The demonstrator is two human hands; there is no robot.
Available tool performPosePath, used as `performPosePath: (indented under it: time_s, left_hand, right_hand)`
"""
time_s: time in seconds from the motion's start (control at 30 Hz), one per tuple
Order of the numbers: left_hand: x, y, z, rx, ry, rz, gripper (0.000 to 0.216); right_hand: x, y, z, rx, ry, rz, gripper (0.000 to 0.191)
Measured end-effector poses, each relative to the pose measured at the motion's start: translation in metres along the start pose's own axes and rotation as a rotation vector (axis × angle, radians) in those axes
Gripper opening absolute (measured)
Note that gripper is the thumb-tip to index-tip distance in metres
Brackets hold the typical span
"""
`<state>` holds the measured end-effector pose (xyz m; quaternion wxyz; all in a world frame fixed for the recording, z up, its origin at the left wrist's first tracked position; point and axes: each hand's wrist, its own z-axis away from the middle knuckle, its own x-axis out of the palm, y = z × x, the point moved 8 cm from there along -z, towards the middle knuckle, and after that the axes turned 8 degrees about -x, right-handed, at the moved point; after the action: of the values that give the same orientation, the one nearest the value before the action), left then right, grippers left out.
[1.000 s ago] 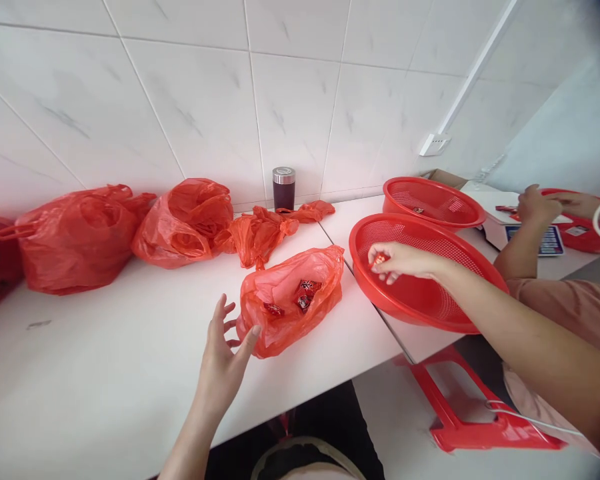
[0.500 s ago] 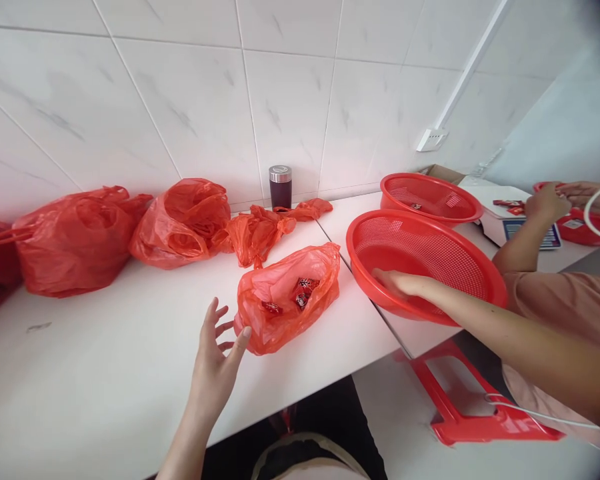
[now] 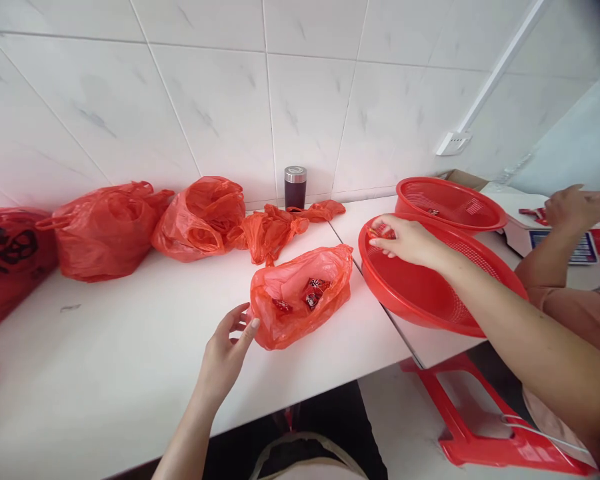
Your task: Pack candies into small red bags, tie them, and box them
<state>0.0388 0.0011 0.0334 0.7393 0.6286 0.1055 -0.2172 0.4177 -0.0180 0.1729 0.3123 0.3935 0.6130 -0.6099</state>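
Note:
An open red plastic bag (image 3: 300,327) stands on the white table with a few small red wrapped packets (image 3: 316,292) inside. My left hand (image 3: 227,343) is at the bag's left end, thumb in front and fingers behind, closed on its edge. Over the left rim of the front red plastic basket (image 3: 430,283), my right hand (image 3: 407,240) pinches a small red packet (image 3: 381,231). My fingers partly cover that packet. The inside of this basket shows bare red plastic where my arm does not hide it.
Stuffed red bags (image 3: 107,233) line the wall on the left, with crumpled red bags (image 3: 273,230) beside a dark tumbler (image 3: 295,190). A second red basket (image 3: 450,203) stands behind the front one. A co-worker's hands (image 3: 577,207) are near a scale (image 3: 565,247). Below is a red stool (image 3: 460,427).
My right hand has risen from inside the front basket to its left rim with a red packet. My left hand has closed on the bag's edge. The view has shifted left.

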Motion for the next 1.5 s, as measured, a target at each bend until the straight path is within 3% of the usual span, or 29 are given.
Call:
performPosePath:
  time_s: [0.17,0.27,0.43,0.53,0.67,0.73,0.8,0.87,1.0,1.13,1.23,1.3,1.4,1.5]
  left_hand:
    - [0.012,0.007,-0.010,-0.029,-0.144,0.161,0.053]
    - [0.013,0.008,-0.010,-0.007,-0.164,0.217,0.042]
    - [-0.001,0.004,-0.004,0.000,-0.092,0.341,0.034]
    - [-0.017,0.010,-0.004,0.016,-0.020,0.419,0.032]
    - [-0.046,0.038,-0.019,0.049,0.079,0.552,0.031]
    - [-0.058,0.062,-0.029,0.100,0.070,0.614,0.031]
    - [-0.067,0.089,-0.039,0.158,0.060,0.594,0.031]
    - [-0.077,0.112,-0.047,0.201,0.089,0.468,0.033]
    - [-0.089,0.136,-0.058,0.217,0.097,-0.035,0.034]
    - [-0.087,0.125,-0.051,0.217,-0.077,-0.611,0.027]
    - [-0.082,0.114,-0.027,0.320,-0.213,-0.915,0.042]
    - [-0.083,0.121,-0.008,0.480,-0.165,-1.068,0.051]
    - [-0.090,0.144,0.013,0.717,0.029,-1.238,0.053]
    - [-0.102,0.162,0.018,0.794,0.083,-1.221,0.049]
  right_hand:
    - [0.086,-0.099,0.003,-0.309,-0.209,-0.097,0.027]
    - [0.109,-0.122,0.006,-0.376,-0.235,0.100,0.032]
    - [0.091,-0.109,-0.005,-0.427,0.026,0.532,0.036]
    - [0.094,-0.075,-0.013,-0.266,-0.085,0.674,0.044]
    - [0.094,-0.055,-0.017,-0.110,-0.419,0.416,0.042]
    - [0.069,-0.066,-0.026,-0.093,-0.378,0.222,0.034]
    - [0.031,-0.083,-0.040,-0.119,-0.193,0.067,0.027]
    - [0.002,-0.099,-0.049,-0.164,-0.048,-0.054,0.025]
    - [0.004,-0.112,-0.053,-0.169,-0.176,-0.195,0.026]
    - [0.000,-0.119,-0.052,-0.249,-0.149,-0.299,0.032]
    - [0.001,-0.115,-0.054,-0.221,-0.263,-0.266,0.037]
    - [0.000,-0.113,-0.056,-0.206,-0.333,-0.224,0.039]
    - [-0.008,-0.113,-0.064,-0.220,-0.354,-0.159,0.043]
    - [-0.017,-0.110,-0.075,-0.232,-0.324,-0.134,0.048]
